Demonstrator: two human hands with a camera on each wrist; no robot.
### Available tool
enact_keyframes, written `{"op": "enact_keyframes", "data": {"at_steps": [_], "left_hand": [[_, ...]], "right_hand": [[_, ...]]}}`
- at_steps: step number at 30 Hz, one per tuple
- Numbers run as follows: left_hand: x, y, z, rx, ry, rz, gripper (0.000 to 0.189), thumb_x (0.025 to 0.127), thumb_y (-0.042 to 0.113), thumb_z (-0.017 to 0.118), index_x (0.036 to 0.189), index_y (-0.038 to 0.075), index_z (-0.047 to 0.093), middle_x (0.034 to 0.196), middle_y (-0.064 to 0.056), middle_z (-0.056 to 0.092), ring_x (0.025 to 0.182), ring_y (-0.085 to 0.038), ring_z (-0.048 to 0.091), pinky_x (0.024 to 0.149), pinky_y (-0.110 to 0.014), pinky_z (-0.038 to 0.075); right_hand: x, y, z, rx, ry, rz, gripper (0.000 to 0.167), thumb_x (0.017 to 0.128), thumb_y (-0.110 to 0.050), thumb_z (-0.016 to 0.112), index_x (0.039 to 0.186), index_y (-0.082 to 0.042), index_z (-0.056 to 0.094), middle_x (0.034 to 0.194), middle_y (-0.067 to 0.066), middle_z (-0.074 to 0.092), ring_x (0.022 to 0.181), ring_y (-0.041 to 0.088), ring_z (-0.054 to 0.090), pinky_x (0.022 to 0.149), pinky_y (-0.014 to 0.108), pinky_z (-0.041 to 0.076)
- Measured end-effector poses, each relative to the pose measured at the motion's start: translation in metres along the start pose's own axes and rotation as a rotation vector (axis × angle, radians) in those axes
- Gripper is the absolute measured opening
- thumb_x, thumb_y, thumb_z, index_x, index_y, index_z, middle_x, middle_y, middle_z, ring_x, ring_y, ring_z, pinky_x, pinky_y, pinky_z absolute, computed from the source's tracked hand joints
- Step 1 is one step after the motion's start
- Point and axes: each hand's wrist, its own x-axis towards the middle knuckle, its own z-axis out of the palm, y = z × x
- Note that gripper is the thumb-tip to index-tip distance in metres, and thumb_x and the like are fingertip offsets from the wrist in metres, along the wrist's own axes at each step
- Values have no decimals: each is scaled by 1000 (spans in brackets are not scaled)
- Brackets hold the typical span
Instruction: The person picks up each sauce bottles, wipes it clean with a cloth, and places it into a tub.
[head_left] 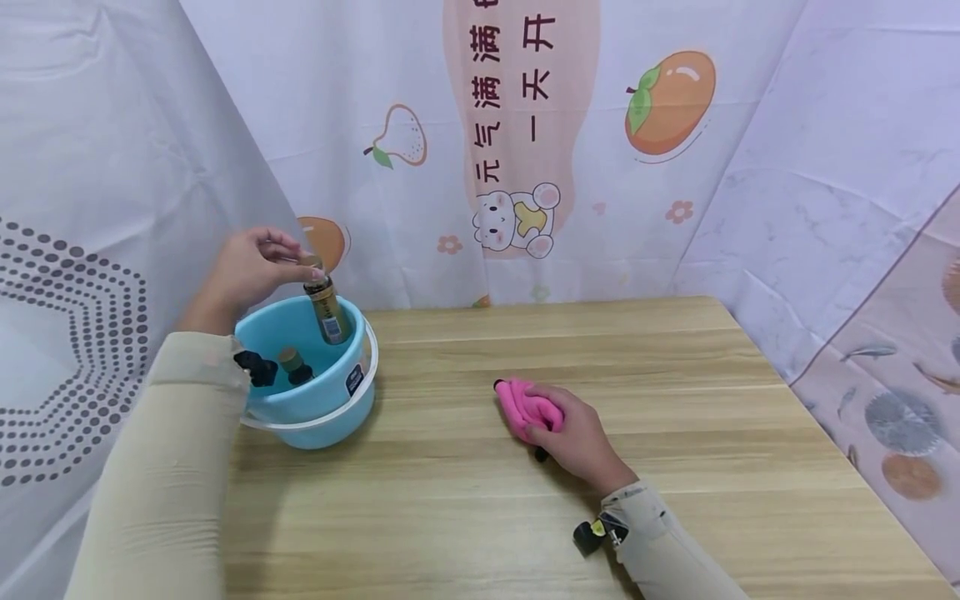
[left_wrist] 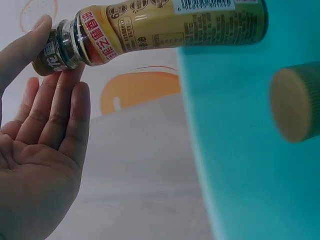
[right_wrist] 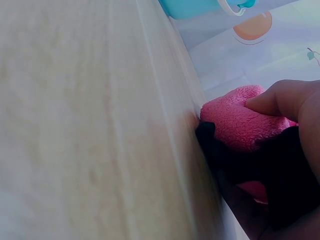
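Observation:
My left hand (head_left: 258, 268) pinches the capped top of a sesame oil bottle (head_left: 328, 312), thumb on one side and fingers on the other. The bottle hangs tilted, its lower part inside the light blue bucket (head_left: 322, 437); whether it touches the bucket cannot be told. A second bottle (head_left: 295, 365) with a tan cap stands lower inside, mostly hidden by the wall; its cap (left_wrist: 296, 102) also shows in the left wrist view. On the table my right hand (head_left: 576, 433) grips a bunched pink cloth (head_left: 525, 408), with the thumb pressing into its fluffy surface (right_wrist: 240, 115).
The wooden table (head_left: 450, 500) reaches back to a printed curtain (head_left: 420, 208). A white handle (head_left: 372, 358) hangs around the bucket's front. Dark wrist cameras sit on both sleeves, the right one (head_left: 588, 537) close above the tabletop.

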Motion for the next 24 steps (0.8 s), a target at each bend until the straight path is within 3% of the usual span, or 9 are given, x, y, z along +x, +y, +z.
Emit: {"op": "enact_keyframes", "data": {"at_steps": [4,10,14,18,20,24], "left_hand": [[2,-14,5,-38,1,-27,70,75,57,87,125,18,57,128,-10,65,122,-34,59,109,-66,45],[4,-37,8,-135,-20,-126,75,73,57,89,130,24,53,135,-4,68,137,-36,47,113,-68,37],[4,-49,8,-188,-42,-157,74,73,54,90,130,25,52,126,8,72,139,-34,46,114,-66,35],[4,-56,7,-172,-78,-146,75,73,54,90,129,23,52,113,17,74,137,-34,48,111,-64,38],[3,-57,7,-138,-102,-142,77,73,55,90,130,21,52,114,15,75,135,-36,49,108,-65,40],[4,-60,8,-68,-166,-146,81,76,54,89,136,14,50,131,-3,70,134,-40,50,104,-66,44]], "right_hand": [[0,-1,0,2,3,-7,54,85,-23,87,133,-37,66,139,-9,63,126,18,60,108,44,51],[-1,-1,1,-1,0,-4,54,85,-25,87,134,-36,66,139,-9,63,130,18,59,110,46,50],[-1,-2,2,2,-2,1,54,85,-26,87,134,-36,66,139,-9,63,130,19,59,110,46,50],[-1,-3,2,7,-2,5,54,85,-26,87,134,-36,66,139,-9,63,128,18,60,109,45,50],[-1,-3,2,14,-1,8,55,85,-25,87,134,-35,66,139,-9,63,125,18,60,107,44,50],[-1,-4,2,21,-1,16,54,85,-24,87,134,-35,66,138,-9,63,123,17,60,106,43,51]]}}
